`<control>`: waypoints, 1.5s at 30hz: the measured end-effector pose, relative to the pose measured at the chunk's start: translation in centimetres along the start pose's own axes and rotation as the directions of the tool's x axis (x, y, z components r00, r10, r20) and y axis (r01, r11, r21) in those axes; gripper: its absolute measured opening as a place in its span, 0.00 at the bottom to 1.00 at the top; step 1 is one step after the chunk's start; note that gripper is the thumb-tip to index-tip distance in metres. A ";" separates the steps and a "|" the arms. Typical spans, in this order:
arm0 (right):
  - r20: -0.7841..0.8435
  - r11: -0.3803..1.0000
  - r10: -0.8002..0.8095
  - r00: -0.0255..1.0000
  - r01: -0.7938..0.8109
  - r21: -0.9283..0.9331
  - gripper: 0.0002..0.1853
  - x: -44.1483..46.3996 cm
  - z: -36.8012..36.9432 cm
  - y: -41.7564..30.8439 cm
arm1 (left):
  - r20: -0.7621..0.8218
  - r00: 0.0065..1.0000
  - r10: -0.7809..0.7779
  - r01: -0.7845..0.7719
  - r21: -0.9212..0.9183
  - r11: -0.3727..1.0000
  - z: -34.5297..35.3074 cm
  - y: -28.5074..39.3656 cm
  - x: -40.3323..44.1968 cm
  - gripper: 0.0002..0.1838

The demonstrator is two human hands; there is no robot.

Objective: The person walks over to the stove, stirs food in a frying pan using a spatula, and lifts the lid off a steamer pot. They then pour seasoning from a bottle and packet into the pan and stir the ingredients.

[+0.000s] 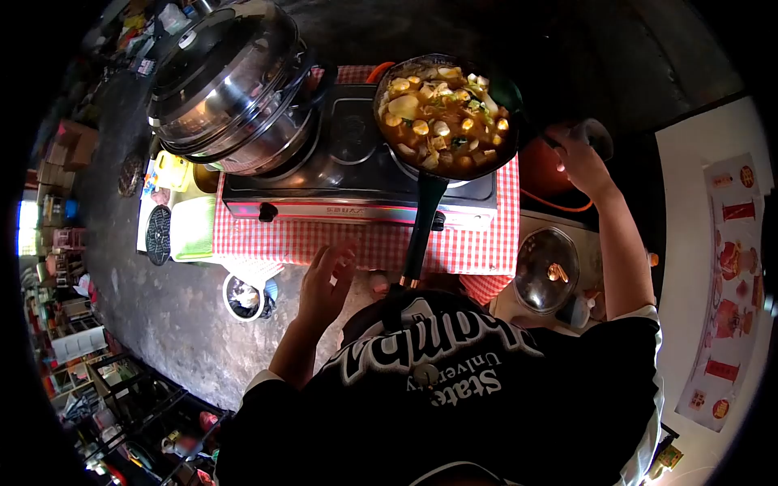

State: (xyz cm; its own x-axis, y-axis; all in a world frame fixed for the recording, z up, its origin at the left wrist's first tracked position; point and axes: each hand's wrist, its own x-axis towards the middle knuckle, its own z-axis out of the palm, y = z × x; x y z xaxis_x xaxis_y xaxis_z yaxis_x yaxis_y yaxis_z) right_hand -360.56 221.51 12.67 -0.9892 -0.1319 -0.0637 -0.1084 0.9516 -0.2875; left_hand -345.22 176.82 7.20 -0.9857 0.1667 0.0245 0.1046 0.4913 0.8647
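Observation:
My left hand (327, 277) hangs in front of the stove's near edge, fingers loosely spread with nothing in them. To the right of the pan, my right hand (580, 160) has its fingers curled at a dark, rounded object (598, 139) whose kind I cannot make out in the shadow. A deep frying pan (417, 166) rests on the right burner, full of brownish stew (446, 121) with egg halves, tofu cubes and greens. Its long dark handle (425, 223) points toward my body, and neither hand touches it.
A large steel steamer pot (231, 89) stands on the left of the two-burner gas stove (356, 174), on a red checked cloth (381, 257). An orange rounded vessel (541, 170) sits right of the pan. A metal lid (545, 279) and a white bin (243, 296) are lower down.

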 end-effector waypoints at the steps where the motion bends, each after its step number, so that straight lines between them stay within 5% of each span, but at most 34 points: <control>1: 0.059 0.999 -0.012 0.998 0.010 0.038 0.14 -0.1 0.3 0.5 | -0.011 1.000 -0.002 0.002 0.011 1.000 -0.1 0.0 -0.1 0.17; 3: 0.220 0.954 0.115 0.969 -0.170 0.246 0.13 0.0 0.3 0.5 | -0.032 0.999 -0.007 0.008 0.030 1.000 -0.3 -0.2 -0.3 0.17; 5: 0.474 0.695 0.306 0.826 -0.534 0.481 0.14 0.4 -0.1 -0.8 | -0.036 0.999 -0.025 0.025 0.017 1.000 -0.3 -0.2 -0.5 0.18; 8: 0.537 0.414 0.179 0.825 -0.558 0.719 0.15 0.6 1.2 0.8 | -0.057 0.998 -0.026 0.028 0.026 0.999 -0.4 -0.3 -0.7 0.18; 14: 0.668 0.000 0.043 0.743 -0.669 0.743 0.17 2.1 3.2 -0.7 | -0.069 0.996 -0.060 0.063 0.033 0.997 -0.4 -0.7 -1.2 0.18; 21: 0.597 -0.017 -0.098 0.796 -0.601 0.799 0.18 3.3 6.6 -3.7 | -0.091 0.991 -0.100 0.103 0.028 0.994 -0.8 -0.4 -1.6 0.18; 33: 0.504 -0.197 -0.020 0.864 -0.498 0.845 0.16 -0.4 8.0 -4.2 | -0.092 0.992 -0.082 0.086 0.045 0.995 -0.9 -0.8 -2.1 0.19; 36: 0.458 -0.137 -0.035 0.888 -0.459 0.878 0.16 -0.7 8.1 -4.2 | -0.078 0.995 -0.069 0.074 0.058 0.996 -0.9 -0.7 -1.9 0.18; 45: 0.353 0.350 0.141 0.925 -0.380 0.856 0.10 0.7 6.1 -3.7 | -0.043 0.995 -0.086 0.088 0.054 0.995 -0.7 -0.7 -1.8 0.18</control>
State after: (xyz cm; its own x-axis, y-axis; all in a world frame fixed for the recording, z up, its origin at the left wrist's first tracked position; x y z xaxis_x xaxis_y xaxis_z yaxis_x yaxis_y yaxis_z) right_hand -360.26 216.23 7.88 -0.8953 -0.0861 -0.4370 0.4227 0.1454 -0.8946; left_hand -343.64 175.60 6.88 -0.9958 0.0870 -0.0287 0.0240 0.5496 0.8351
